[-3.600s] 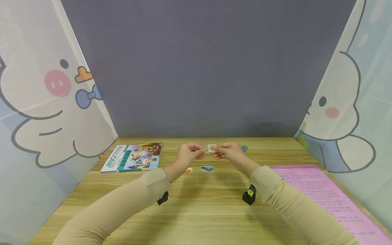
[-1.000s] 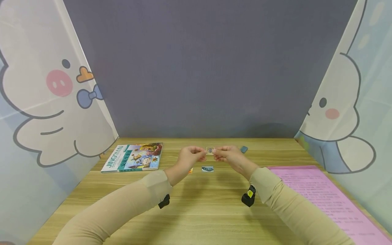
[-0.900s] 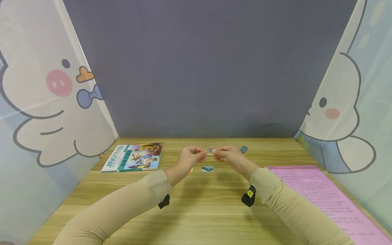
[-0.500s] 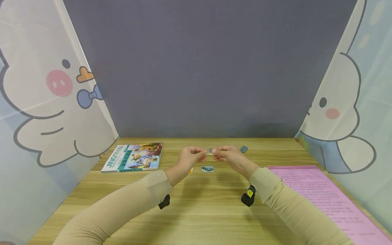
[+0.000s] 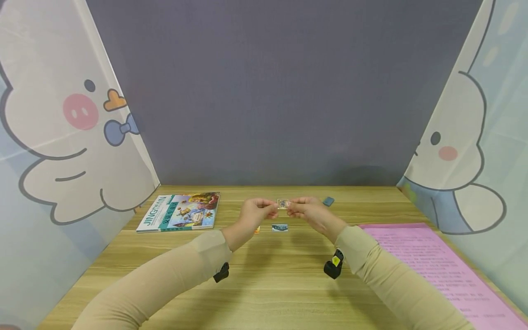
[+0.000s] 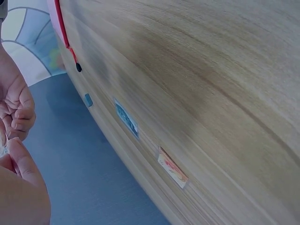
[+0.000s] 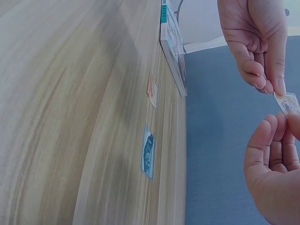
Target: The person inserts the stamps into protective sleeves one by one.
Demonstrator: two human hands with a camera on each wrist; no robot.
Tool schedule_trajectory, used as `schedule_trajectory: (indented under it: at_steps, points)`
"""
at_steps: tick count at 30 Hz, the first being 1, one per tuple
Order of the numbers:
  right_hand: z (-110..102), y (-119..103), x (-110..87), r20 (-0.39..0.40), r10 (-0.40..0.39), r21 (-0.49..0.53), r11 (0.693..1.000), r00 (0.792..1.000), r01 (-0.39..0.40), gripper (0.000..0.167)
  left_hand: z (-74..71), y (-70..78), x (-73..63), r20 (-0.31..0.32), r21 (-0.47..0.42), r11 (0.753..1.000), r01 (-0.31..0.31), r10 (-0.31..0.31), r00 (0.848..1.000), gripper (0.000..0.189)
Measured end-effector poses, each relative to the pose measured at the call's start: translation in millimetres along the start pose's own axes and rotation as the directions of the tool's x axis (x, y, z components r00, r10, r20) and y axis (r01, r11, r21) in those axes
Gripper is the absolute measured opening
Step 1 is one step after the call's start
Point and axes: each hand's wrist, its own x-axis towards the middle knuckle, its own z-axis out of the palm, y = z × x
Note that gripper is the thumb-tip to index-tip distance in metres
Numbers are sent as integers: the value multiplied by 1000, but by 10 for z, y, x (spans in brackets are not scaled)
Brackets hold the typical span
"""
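Note:
Above the far part of the table, both hands hold a small stamp point(image 5: 283, 204), square in outline, in what looks like a clear sleeve. My left hand point(image 5: 257, 211) pinches its left edge between thumb and fingertips. Thumb and fingers of my right hand point(image 5: 307, 211) grip the opposite edge. A pale border and a dark round design show on the stamp in the right wrist view. On the tabletop below lie a blue picture stamp point(image 5: 279, 227) and an orange one point(image 7: 152, 90), the latter partly hidden by the left hand in the head view.
At the back left lies a picture book point(image 5: 181, 213). A small blue block point(image 5: 328, 201) sits behind the right hand. Pink printed paper point(image 5: 437, 270) covers the right side. A dark grey panel point(image 5: 272, 91) stands behind the table, with cartoon-printed sheets at both sides.
Against 3.6 s ago, the stamp has shifted left from the right fingers, over the clear piece, and sits midway between the hands. During the last second both hands barely move.

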Motion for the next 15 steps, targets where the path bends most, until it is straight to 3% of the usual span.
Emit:
schedule_trajectory:
  at_steps: [8,15]
  points:
    - [12,3,7,-15,16,1,1000,1000,-16,21,-11,9,-8,8,23,1000,4,-4,1000,16]
    - [5,-6,-10,0,5,-20,1000,1000,-5,27,-20,21,9,6,1,999,36,-36,999,15]
